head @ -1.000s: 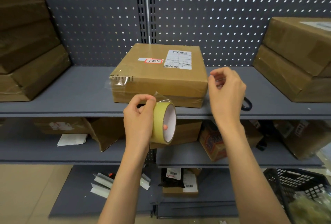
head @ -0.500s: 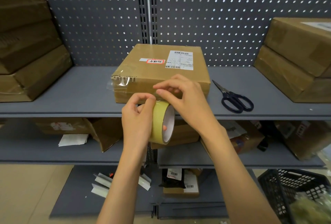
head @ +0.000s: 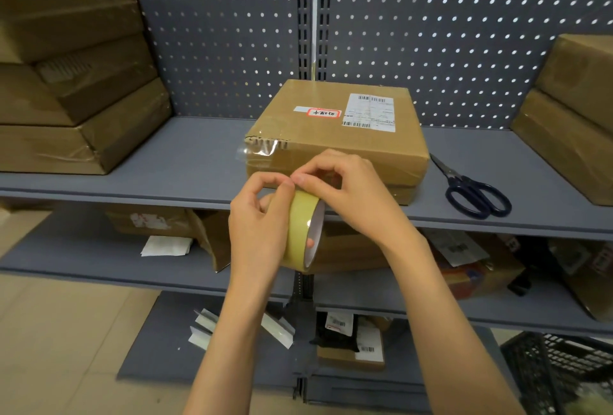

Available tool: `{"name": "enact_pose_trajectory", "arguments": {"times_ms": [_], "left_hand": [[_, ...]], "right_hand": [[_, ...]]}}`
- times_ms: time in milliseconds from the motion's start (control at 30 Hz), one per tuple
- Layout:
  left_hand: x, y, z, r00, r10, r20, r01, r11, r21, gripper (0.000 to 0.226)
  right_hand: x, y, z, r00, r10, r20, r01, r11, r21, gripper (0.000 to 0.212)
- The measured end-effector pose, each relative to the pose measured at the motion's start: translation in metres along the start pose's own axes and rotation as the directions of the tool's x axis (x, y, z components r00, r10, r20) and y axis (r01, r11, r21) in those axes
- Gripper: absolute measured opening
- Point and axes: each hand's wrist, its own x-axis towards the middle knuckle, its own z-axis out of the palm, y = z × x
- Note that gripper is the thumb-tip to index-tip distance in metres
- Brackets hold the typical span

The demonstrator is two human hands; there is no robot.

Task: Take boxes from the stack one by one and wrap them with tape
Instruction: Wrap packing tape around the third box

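Observation:
A flat cardboard box [head: 331, 135] with a white shipping label and a red sticker lies on the grey top shelf [head: 166, 162]. Clear tape hangs loose at its front left corner. In front of the box, my left hand [head: 258, 228] grips a yellowish tape roll [head: 303, 228], fingers through its core. My right hand [head: 351, 195] pinches the top of the roll with thumb and forefinger, close to the left thumb. The tape's free end is too small to make out.
Black-handled scissors [head: 471, 189] lie on the shelf right of the box. Stacked cardboard boxes stand at the far left [head: 76, 82] and far right [head: 570, 116]. Lower shelves hold more boxes and papers. A black crate [head: 557, 374] sits at bottom right.
My right hand came from beside the box, uncovering the scissors, to the top of the roll, where it now pinches. My left hand kept holding the roll.

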Motion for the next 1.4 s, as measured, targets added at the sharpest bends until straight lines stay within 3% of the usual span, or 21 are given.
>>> {"name": "enact_pose_trajectory", "arguments": {"times_ms": [133,300,433,533,700,800,933,1067,1167,1300,1400], "left_hand": [[-0.002,-0.004,-0.004,0.999,-0.016,0.028,0.017,1.0,-0.025,0.01],[-0.005,-0.002,-0.014,0.984,-0.021,0.178,0.045,0.99,-0.135,0.033],[0.003,-0.002,-0.027,0.92,-0.056,0.387,0.123,0.981,-0.152,0.014],[0.003,-0.006,-0.03,0.877,-0.01,0.481,0.079,0.989,-0.124,0.014],[0.006,-0.012,-0.029,0.903,-0.083,0.423,0.141,0.984,-0.109,0.014],[0.007,-0.018,-0.029,0.916,-0.117,0.385,0.167,0.981,-0.1,0.023],[0.0,-0.009,-0.032,0.9,-0.025,0.434,0.089,0.988,-0.128,0.024],[-0.006,-0.002,-0.039,0.859,-0.013,0.511,0.111,0.981,-0.162,0.03],[-0.002,-0.002,-0.043,0.889,-0.073,0.451,0.152,0.978,-0.142,0.017],[0.003,-0.007,-0.043,0.865,-0.236,0.442,0.292,0.955,-0.062,0.027],[0.001,-0.008,-0.044,0.881,-0.22,0.418,0.266,0.962,-0.055,0.028]], "right_hand": [[-0.002,-0.003,0.009,0.999,0.032,-0.009,-0.032,0.998,0.048,0.011],[-0.001,-0.01,0.016,0.991,0.129,-0.037,-0.123,0.984,0.127,0.011],[0.002,-0.014,0.017,0.986,0.153,-0.066,-0.142,0.978,0.15,0.014],[0.003,-0.016,0.024,0.979,0.164,-0.117,-0.148,0.98,0.134,0.016],[0.001,-0.023,0.028,0.964,0.034,-0.264,-0.016,0.997,0.069,0.014],[0.003,-0.035,0.028,0.96,-0.089,-0.266,0.08,0.996,-0.048,0.015],[0.014,-0.033,0.026,0.963,-0.081,-0.256,0.066,0.996,-0.068,0.017],[0.022,-0.027,0.02,0.953,-0.06,-0.298,0.053,0.998,-0.033,0.015],[0.025,-0.023,0.023,0.955,-0.075,-0.286,0.054,0.995,-0.082,0.016],[0.03,-0.031,0.03,0.932,-0.15,-0.331,0.11,0.985,-0.135,0.015],[0.039,-0.032,0.024,0.94,-0.161,-0.302,0.122,0.982,-0.144,0.015]]}}
